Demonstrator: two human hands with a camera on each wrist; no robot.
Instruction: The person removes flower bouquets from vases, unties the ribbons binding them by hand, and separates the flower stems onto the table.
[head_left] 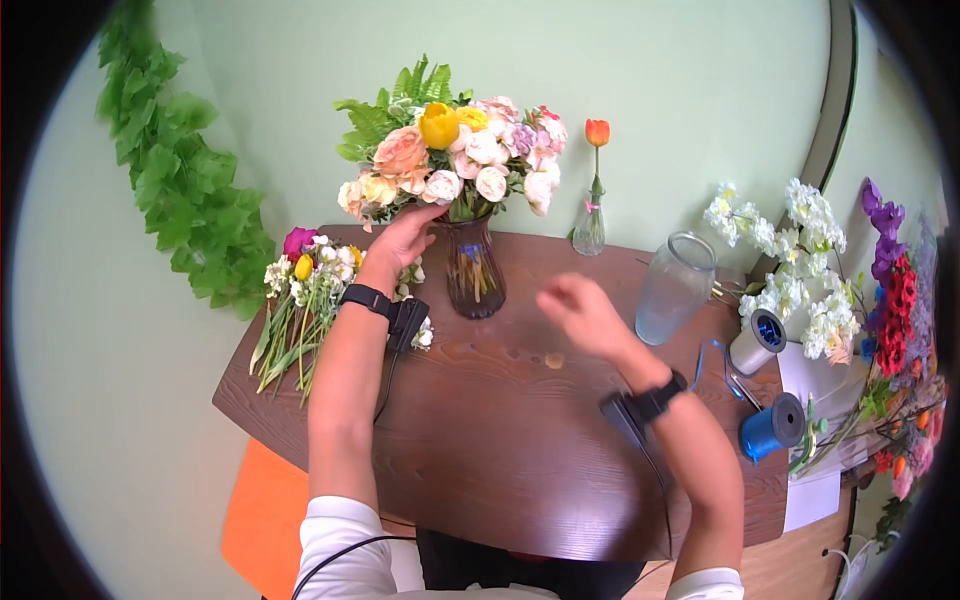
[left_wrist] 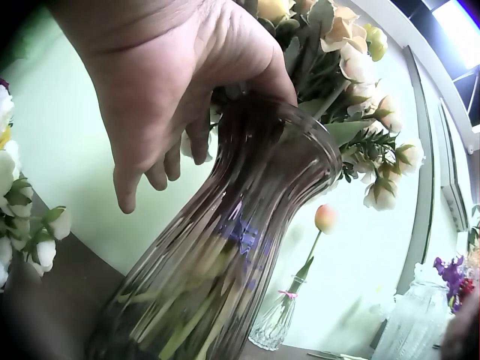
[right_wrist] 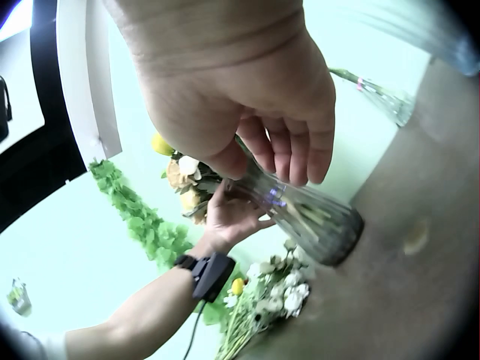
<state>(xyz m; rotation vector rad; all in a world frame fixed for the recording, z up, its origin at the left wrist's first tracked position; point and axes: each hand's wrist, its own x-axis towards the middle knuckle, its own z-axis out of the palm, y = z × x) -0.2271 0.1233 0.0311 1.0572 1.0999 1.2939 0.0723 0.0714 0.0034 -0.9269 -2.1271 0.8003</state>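
A ribbed, smoky glass vase (head_left: 474, 270) stands on the table with its stems visible through the glass. From it rises a full bouquet of pale roses (head_left: 490, 183), a yellow tulip (head_left: 438, 126) and green fern leaves (head_left: 420, 82). My left hand (head_left: 404, 240) is at the vase's left side under the blooms. In the left wrist view its thumb lies across the rim (left_wrist: 330, 154), while the other fingers hang relaxed beside the neck. Slightly blurred, my right hand (head_left: 585, 315) hovers over the table right of the vase, fingers loosely bent, holding nothing.
Loose flowers (head_left: 320, 275) lie on the table's left. An orange tulip (head_left: 597, 132) stands in a small bottle (head_left: 589, 230) at the back. On the right are a large clear vase (head_left: 675, 290), ribbon spools (head_left: 772, 427) and white blossom sprays (head_left: 800, 270).
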